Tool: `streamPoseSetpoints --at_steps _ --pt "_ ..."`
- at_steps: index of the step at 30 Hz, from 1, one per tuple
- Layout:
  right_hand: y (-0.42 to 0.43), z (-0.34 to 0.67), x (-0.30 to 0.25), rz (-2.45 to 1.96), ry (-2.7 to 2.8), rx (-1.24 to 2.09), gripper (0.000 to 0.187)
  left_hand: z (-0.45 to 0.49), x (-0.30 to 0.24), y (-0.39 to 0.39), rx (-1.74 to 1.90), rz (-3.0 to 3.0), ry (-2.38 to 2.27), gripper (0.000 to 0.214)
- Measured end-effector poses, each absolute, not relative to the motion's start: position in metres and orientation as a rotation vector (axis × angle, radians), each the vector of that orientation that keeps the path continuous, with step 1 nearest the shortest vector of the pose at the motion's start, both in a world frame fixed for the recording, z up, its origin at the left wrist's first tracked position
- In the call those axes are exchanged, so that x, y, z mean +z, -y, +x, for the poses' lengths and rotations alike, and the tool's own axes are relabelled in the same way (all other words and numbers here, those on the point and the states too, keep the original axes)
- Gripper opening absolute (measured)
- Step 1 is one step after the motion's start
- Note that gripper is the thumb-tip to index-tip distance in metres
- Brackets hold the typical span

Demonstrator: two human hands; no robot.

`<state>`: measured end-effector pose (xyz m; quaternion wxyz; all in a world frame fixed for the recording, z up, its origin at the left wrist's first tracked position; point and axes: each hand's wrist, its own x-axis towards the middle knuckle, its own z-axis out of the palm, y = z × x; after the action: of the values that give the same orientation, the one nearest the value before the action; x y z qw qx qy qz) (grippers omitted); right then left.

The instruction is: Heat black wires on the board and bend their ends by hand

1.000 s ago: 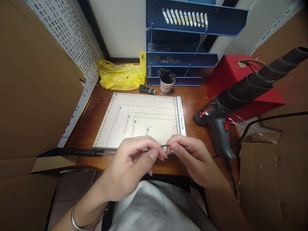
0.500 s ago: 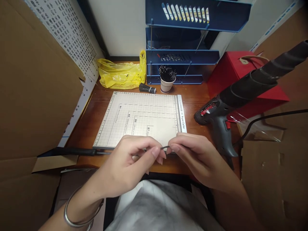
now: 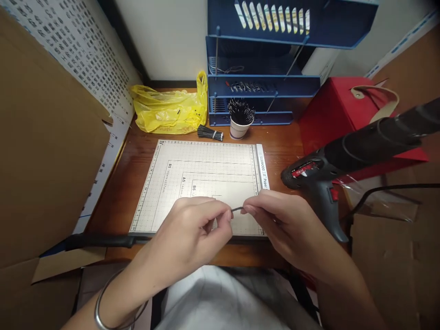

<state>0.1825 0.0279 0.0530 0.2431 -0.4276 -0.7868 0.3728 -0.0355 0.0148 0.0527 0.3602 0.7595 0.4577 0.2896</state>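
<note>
Between my two hands stretches a short, thin black wire (image 3: 237,209). My left hand (image 3: 202,224) pinches one end between thumb and fingertips, and my right hand (image 3: 275,215) pinches the other. Both are held over the near right part of a paper cutter board (image 3: 154,183) with a printed grid. The ends of the wire are hidden in my fingers. Beyond the board stands a paper cup (image 3: 239,130) full of thin black wires (image 3: 241,111) with light tips. Beside it lies a tied bundle of black wires (image 3: 209,133).
A black heat gun (image 3: 316,183) stands on the right, its cable (image 3: 385,187) running off rightward. Behind it is a red box (image 3: 319,110). A blue shelf rack (image 3: 261,85) and a yellow plastic bag (image 3: 168,110) stand at the back. Cardboard (image 3: 51,137) walls the left side. The cutter's black handle (image 3: 99,241) sticks out left.
My view has tilted and shifted slightly, so the board and heat gun sit lower. My left fingers have shifted their pinch a little; both hands still hold the wire.
</note>
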Motion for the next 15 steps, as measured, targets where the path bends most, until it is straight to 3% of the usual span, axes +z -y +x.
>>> streamPoseSetpoints --at_steps 15 --pt "-0.002 0.17 0.011 -0.955 2.138 0.945 0.019 -0.034 0.007 0.016 0.858 0.972 -0.896 0.036"
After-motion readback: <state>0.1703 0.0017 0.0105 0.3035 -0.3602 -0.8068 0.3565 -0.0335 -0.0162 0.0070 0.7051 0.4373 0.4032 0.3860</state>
